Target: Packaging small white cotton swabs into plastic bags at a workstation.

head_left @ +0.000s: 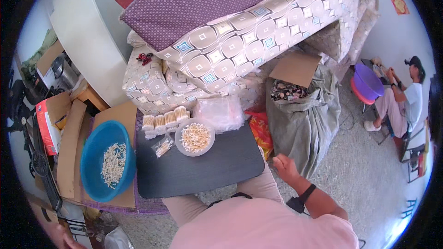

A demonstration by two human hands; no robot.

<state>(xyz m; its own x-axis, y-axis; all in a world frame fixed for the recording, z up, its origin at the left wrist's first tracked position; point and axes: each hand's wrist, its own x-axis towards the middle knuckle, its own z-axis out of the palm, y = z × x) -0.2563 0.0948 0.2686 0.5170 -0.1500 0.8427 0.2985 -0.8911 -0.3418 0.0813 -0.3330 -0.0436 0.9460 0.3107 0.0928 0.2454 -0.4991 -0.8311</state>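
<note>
Cotton swabs (pixel 195 137) fill a bowl (pixel 178 139) at the table (pixel 207 170)'s twelve o'clock; right hand (pixel 286 168), three o'clock, curls narrow; left hand (pixel 62 236), eight o'clock: fingers, cannot tell.

Interior in diffuse daylight tone, moderately bright, slightly cool. Strongest glare: lower right rim, blue-white, detail washed out. Shadows soft, deepest in recess below patterned sofa (pixel 235 46). Centre fairly sharp; cotton swabs (pixel 195 137) individually discernible. Periphery softer, left hand (pixel 62 237) at lower left rim indistinct. Fisheye distortion marked: pale panel (pixel 85 32) bowed. Black circular vignette, blue-violet fringe along edge.
</note>
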